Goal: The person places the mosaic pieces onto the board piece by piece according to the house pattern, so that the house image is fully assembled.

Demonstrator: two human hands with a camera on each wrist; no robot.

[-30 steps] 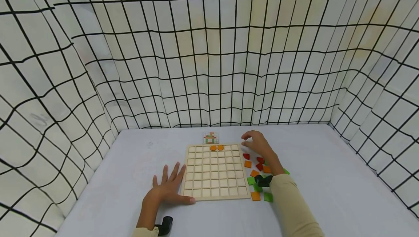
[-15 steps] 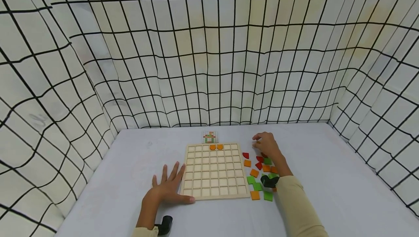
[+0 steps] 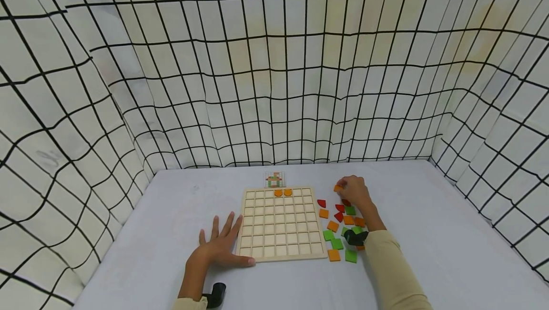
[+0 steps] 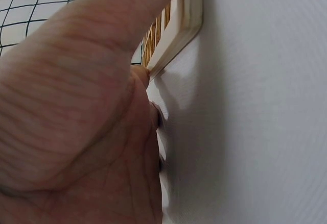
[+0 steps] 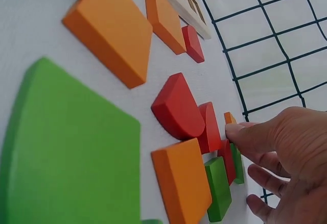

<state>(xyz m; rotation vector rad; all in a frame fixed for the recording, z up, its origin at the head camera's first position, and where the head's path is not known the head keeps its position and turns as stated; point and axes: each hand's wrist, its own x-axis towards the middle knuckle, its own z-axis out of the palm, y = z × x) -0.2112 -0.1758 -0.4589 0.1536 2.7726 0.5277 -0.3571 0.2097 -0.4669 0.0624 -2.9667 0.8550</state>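
My left hand [image 3: 219, 249] lies spread on the table at the left front corner of the wooden grid board [image 3: 281, 228]. Its thumb reaches along the front edge and its fingers point at the left side, as the left wrist view also shows from below the palm [image 4: 76, 117]. Beyond the board's right side, my right hand [image 3: 357, 192] pinches a small orange tile [image 5: 230, 118] between thumb and fingertips. Two orange rounded pieces [image 3: 278, 193] sit side by side in the board's far row. Red pieces [image 5: 179, 106] lie under and near the right hand.
Orange tiles [image 3: 334, 255] and green tiles [image 3: 351, 256] are scattered along the board's right side, some hidden by the right wrist. A small printed pattern card [image 3: 275, 179] stands behind the board. Black netting [image 3: 274, 95] over white sheeting rises around the table.
My right hand has shifted rightward from the board's far corner, and an orange tile now shows between its fingertips. The left hand stays in place.
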